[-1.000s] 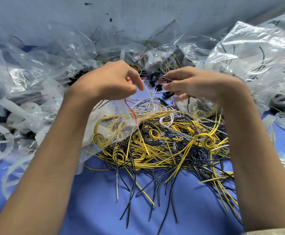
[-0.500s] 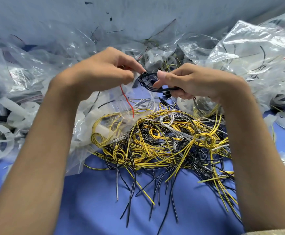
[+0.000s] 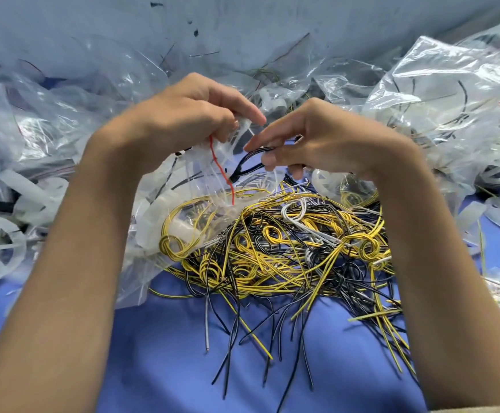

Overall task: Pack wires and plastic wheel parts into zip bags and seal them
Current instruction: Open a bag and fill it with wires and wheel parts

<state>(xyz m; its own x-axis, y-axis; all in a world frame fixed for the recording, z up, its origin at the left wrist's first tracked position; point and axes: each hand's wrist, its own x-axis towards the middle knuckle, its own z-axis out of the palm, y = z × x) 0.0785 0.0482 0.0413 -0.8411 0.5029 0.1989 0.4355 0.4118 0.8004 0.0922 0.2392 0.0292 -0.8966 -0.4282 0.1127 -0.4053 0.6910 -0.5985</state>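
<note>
1. A blue table (image 3: pixel 168 353) is covered by a pile of wires (image 3: pixel 272 248).
2. Above the pile, a zip bag (image 3: pixel 201 180) is pinched at its mouth by the left hand (image 3: pixel 189 114).
3. Some black wires (image 3: pixel 251 162), also above the pile, are gripped by the right hand (image 3: pixel 317 141) at the bag's mouth.

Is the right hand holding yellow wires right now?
No, the right hand pinches a looped bundle of thin black wires; the yellow wires lie on the blue tabletop.
</note>
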